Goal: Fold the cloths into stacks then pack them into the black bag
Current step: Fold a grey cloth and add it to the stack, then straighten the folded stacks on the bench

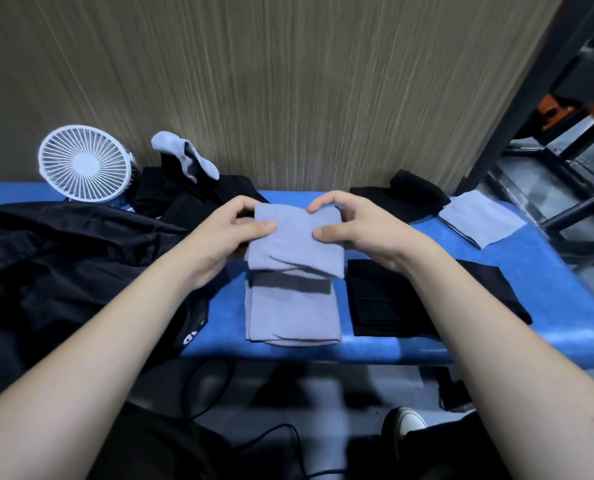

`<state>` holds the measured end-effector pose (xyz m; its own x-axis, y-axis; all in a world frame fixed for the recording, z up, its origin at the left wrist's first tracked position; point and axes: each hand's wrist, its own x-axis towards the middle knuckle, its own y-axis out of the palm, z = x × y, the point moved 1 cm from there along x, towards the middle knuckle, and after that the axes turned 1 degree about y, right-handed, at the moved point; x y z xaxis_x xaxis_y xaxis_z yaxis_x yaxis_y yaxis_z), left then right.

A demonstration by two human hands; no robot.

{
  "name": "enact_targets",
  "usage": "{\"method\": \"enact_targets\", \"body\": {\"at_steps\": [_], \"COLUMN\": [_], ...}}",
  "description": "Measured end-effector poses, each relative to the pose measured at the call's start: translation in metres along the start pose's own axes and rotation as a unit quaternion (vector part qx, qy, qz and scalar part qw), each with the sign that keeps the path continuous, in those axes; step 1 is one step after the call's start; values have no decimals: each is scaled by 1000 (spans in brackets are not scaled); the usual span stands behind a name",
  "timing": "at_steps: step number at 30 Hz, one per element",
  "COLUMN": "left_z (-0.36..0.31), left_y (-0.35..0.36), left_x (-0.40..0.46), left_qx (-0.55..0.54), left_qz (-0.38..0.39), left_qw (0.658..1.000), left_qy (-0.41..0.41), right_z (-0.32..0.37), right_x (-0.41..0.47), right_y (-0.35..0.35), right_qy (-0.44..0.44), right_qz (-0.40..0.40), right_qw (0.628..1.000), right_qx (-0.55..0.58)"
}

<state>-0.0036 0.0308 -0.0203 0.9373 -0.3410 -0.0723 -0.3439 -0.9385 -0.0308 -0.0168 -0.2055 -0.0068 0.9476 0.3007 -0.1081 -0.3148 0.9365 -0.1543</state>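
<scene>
Up close, the fingers [254,226] of the left hand [235,233] and those of the right hand [352,225] are pinched narrow on the far edge of a pale grey, soft folded cloth [293,244], thumbs on top and the other fingers curled behind. It is lifted at that edge, above the middle of the blue padded worktop [544,292], and its near end droops and creases. That sag suggests it is light, limp and not slippery, so it will likely fold best when held at both far corners and laid down flat.

Directly beneath it lies a folded pale grey stack [293,315] with a dark grey band across its far end, close to the worktop's near edge. Just beside that, toward the right edge, sits a folded black stack [385,299]. Another pale grey folded cloth [480,218] lies at the far right corner. A large black fabric bag [56,265] sprawls over the left end, and a white round fan [85,163] stands at the far left.
</scene>
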Motion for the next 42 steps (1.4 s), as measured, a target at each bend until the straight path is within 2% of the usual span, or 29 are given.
{"method": "enact_targets", "body": {"at_steps": [3, 7, 13, 18, 22, 26, 28, 35, 39, 42], "left_z": [3, 5, 19, 26, 18, 23, 24, 29, 28, 23], "left_y": [-9, -8, -7, -6, -5, 4, 7, 12, 13, 16], "left_x": [-13, -26, -25, -21, -25, -28, -26, -13, -6, 2], "left_qx": [40, 109, 254, 382, 412, 452, 453, 449, 466, 489], "left_qz": [50, 111, 96, 77, 129, 187, 187, 156, 169, 124], "left_qw": [997, 987, 962, 920, 900, 871, 871, 879, 868, 862], "left_qy": [-43, -37, -23, 31, 63, 35, 26, 43, 32, 53], "right_z": [2, 1, -9, -9, 5, -6, -13, -18, -19, -13], "right_x": [-10, -20, -17, -19, -28, -27, -25, -19, -19, -20], "right_y": [4, 11, 18, 21, 13, 25, 28, 20, 13, 0], "right_qy": [12, 36, 46, 26, -15, -13, -5, -3, -2, -9], "right_qz": [27, 60, 70, 67, 73, 118, 114, 79, 85, 73], "right_qw": [994, 974, 944, 877, 890, 861, 844, 840, 850, 900], "right_qx": [-107, -215, -318, -475, -451, -495, -524, -537, -520, -429]}}
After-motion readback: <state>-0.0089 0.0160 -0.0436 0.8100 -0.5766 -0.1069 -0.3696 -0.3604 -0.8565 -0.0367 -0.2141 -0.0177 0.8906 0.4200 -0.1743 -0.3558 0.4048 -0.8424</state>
